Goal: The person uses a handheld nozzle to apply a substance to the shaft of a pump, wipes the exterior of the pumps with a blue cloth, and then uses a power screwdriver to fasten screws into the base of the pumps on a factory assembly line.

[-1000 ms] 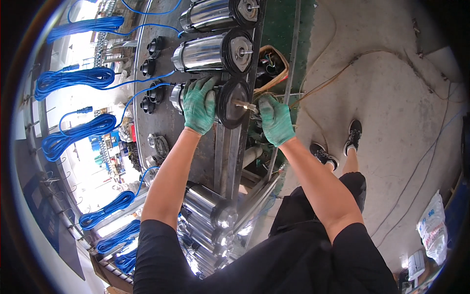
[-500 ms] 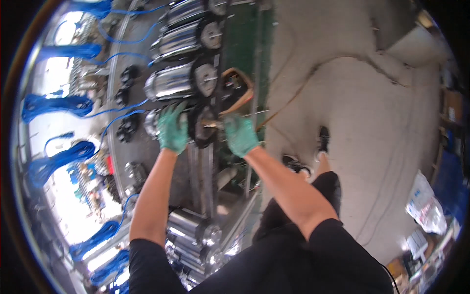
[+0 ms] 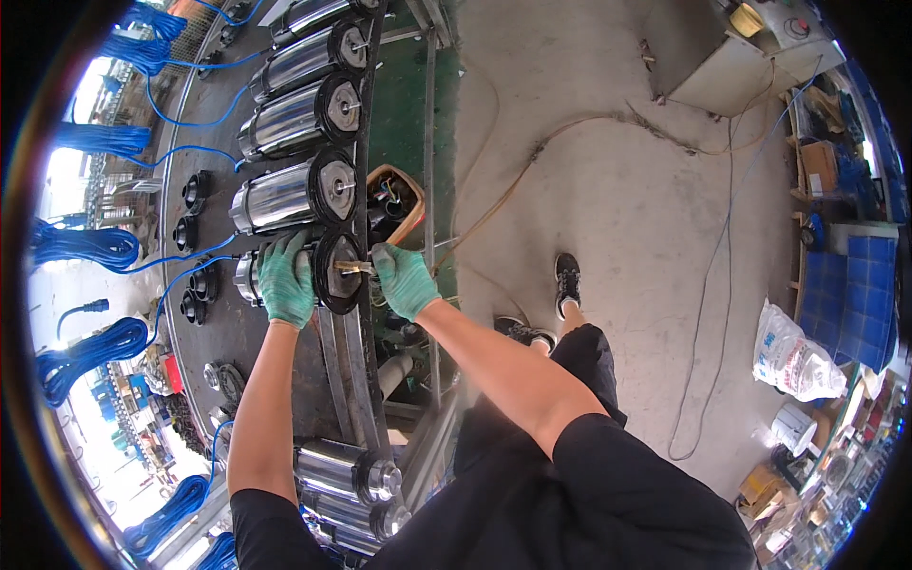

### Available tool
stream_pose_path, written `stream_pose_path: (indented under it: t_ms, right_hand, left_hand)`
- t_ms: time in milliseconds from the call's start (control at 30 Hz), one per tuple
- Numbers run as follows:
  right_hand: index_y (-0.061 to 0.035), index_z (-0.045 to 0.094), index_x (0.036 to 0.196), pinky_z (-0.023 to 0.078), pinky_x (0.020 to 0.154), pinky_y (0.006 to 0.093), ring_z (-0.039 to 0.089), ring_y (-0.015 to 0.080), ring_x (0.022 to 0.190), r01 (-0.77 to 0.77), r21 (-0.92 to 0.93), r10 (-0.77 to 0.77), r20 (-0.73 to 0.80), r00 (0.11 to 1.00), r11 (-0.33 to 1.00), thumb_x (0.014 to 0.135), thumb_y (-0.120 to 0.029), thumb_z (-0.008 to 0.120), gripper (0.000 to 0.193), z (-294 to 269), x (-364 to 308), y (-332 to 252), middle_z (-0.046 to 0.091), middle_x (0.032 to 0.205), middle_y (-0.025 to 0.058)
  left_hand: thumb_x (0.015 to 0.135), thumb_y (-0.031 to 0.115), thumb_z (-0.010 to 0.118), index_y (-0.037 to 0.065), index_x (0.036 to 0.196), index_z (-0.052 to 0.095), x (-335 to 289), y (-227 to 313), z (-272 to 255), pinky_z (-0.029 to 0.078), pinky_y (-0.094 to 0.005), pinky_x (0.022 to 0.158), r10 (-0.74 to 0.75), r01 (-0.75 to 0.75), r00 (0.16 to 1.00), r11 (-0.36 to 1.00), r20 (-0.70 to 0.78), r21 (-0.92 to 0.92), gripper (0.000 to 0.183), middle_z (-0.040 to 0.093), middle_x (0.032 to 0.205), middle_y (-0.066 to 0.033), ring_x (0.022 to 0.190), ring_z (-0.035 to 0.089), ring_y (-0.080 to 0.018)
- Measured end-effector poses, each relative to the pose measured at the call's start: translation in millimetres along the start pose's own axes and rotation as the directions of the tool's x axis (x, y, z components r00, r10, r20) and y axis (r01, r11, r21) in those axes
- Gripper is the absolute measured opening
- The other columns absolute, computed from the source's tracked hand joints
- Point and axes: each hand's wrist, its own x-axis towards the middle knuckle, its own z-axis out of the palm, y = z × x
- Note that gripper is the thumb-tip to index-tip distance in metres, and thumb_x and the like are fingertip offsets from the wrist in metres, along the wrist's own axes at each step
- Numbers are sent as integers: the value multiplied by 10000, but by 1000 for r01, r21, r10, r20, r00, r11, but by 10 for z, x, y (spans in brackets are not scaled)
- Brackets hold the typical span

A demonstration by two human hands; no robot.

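Silver cylinder (image 3: 248, 277) crosswise, flange (image 3: 335, 293) rightward

Shiny silver metal cylinder with black end rim (image 3: 325, 275) lies on its side, end face rightward; slim tan-tipped tool (image 3: 353, 268) sits level at that face, contact unclear.

A black shirt (image 3: 608, 513) is ending in short sleeves (image 3: 264, 522), which are leaving the forearms (image 3: 261, 408) bare; dark shorts (image 3: 581, 380) and black shoes (image 3: 567, 274) with white trim are showing below. Snug green fabric gloves (image 3: 288, 302) are covering the left hand (image 3: 286, 283) and right hand (image 3: 405, 282).
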Motion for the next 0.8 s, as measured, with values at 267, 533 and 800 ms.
stream_pose_path:
  t_ms: [267,533,800]
  right_hand:
    - [45,635,1175,489,735,468,615,484,849,12,-94,-14,-27,1000,995,1070,-320,460,419,69,-43,-11,672,892,284]
    - [37,654,1072,491,729,479,615,508,857,-14,-70,12,-33,999,997,1065,-435,433,521,47,12,76,642,852,307]
    - [32,627,1000,471,725,493,561,534,836,-27,-52,25,-55,998,998,1064,-365,420,453,35,-9,10,611,838,321]
  left_hand:
    - [950,251,537,111,1256,665,-115,-68,-15,351,-529,1107,-110,106,991,992,78,63,360,653,1220,-166,1195,544,-411]
    - [928,229,544,92,1231,674,-34,-61,-9,374,-521,1080,-37,36,998,999,45,19,357,667,1188,-158,1151,570,-392]
    - [934,236,537,99,1238,673,-25,-26,-46,356,-529,1105,-50,49,998,999,48,14,360,665,1185,-162,1139,571,-396]
